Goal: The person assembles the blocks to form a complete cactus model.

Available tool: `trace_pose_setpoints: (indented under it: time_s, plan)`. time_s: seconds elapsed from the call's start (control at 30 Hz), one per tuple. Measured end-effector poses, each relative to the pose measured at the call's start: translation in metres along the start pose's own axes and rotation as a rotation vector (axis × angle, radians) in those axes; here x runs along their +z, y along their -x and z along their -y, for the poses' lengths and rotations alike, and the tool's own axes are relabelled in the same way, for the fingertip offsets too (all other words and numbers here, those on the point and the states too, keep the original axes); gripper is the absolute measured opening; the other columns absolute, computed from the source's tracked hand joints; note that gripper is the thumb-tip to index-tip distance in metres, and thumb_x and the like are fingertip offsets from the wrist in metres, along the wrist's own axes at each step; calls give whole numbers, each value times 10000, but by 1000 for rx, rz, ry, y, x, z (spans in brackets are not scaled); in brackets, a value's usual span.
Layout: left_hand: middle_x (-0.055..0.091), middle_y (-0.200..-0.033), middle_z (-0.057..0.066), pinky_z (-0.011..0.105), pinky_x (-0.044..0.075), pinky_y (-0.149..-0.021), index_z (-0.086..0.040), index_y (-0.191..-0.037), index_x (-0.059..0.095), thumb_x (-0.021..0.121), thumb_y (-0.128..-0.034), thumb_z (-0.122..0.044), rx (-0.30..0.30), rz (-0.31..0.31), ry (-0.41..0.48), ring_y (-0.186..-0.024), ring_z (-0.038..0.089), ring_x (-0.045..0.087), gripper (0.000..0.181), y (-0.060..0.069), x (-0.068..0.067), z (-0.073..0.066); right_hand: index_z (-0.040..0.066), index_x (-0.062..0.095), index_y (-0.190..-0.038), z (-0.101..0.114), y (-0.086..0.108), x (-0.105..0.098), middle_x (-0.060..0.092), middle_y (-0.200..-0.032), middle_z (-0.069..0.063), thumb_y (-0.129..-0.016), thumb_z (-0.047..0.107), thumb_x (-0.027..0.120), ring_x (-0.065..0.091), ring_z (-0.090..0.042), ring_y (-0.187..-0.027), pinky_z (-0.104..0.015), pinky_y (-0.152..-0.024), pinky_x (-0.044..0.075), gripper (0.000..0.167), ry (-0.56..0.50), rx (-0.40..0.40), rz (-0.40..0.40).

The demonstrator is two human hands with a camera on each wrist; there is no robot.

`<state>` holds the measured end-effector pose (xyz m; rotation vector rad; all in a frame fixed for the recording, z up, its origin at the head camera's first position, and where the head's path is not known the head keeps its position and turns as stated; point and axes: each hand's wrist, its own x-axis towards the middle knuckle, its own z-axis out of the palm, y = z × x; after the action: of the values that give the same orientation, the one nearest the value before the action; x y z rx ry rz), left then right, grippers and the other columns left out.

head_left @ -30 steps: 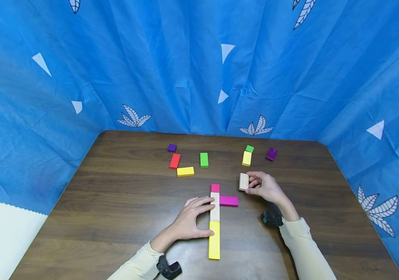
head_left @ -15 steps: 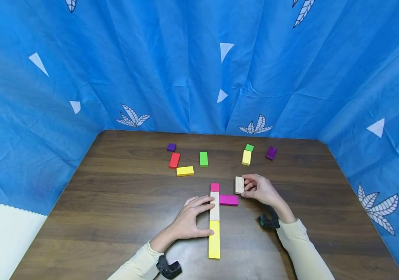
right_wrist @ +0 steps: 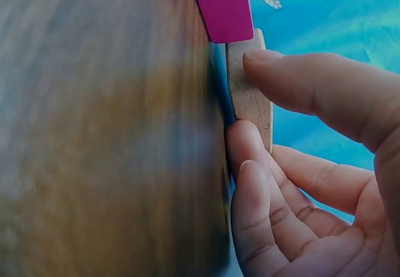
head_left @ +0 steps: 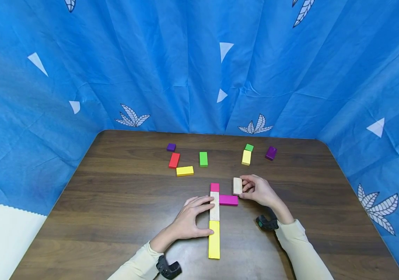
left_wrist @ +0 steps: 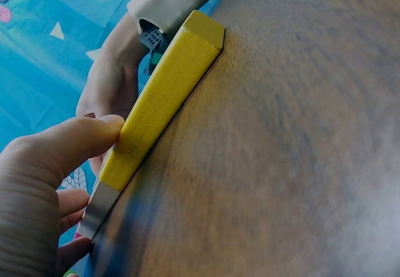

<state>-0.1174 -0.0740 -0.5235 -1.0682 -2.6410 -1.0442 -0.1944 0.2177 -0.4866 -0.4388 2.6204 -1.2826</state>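
Leftward and slightly nearer us, the wooden block [head_left: 237, 186] has moved over the past second, carried by our right hand [head_left: 259, 190]. That hand pinches it between thumb and fingers at its right side. The block is now just beyond the right end of the magenta block [head_left: 229, 200]; we cannot tell whether the two touch, nor whether the held block rests on the counter [head_left: 115, 194].

Our left hand [head_left: 189, 221] stays in place with its fingers spread, gripping nothing: its thumb touches the yellow block [head_left: 214, 245], and its fingertips are on the pale block [head_left: 214, 214]. Those two lie end to end, with the pink block [head_left: 215, 187] at the far end of the row. We see the magenta block reaching right from the pale block's side.

Farther back on the left we have the violet block [head_left: 171, 147], red block [head_left: 174, 160] and small yellow block [head_left: 184, 171], with the green block [head_left: 203, 159] to their right. Over on the right are the small green block [head_left: 249, 147], cream block [head_left: 246, 158] and plum block [head_left: 271, 153]. Behind the counter hangs the blue curtain [head_left: 199, 58].
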Motion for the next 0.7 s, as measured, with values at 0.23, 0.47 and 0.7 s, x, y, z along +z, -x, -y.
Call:
trace_pose_setpoints:
  time_s: [0.23, 0.47, 0.7]
  plan:
    - [556, -1414, 19, 494, 357, -1086, -95, -1277, 647, 837, -666, -409, 16, -10, -11, -1316, 205, 508, 712, 0, 0, 0, -86, 570, -1255, -2, 0, 1, 600, -1003, -156, -727, 12, 824, 629, -162, -809, -203, -655, 557, 594, 5, 0, -2]
    - [557, -1414, 18, 492, 352, -1091, -98, -1279, 645, 839, -662, -412, 13, -8, -16, -1318, 203, 506, 719, 0, 0, 0, -100, 564, -1259, -3, 0, 2, 600, -1008, -169, -729, 11, 823, 637, -181, -819, -210, -657, 561, 600, -3, -26, 7]
    - [558, -1413, 26, 498, 350, -1089, -92, -1279, 644, 840, -658, -408, 15, -10, -4, -1315, 211, 509, 724, 0, 1, 0, -111, 564, -1250, -3, 0, 3, 599, -994, -171, -729, 8, 823, 641, -200, -820, -214, -655, 565, 595, -5, -54, 14]
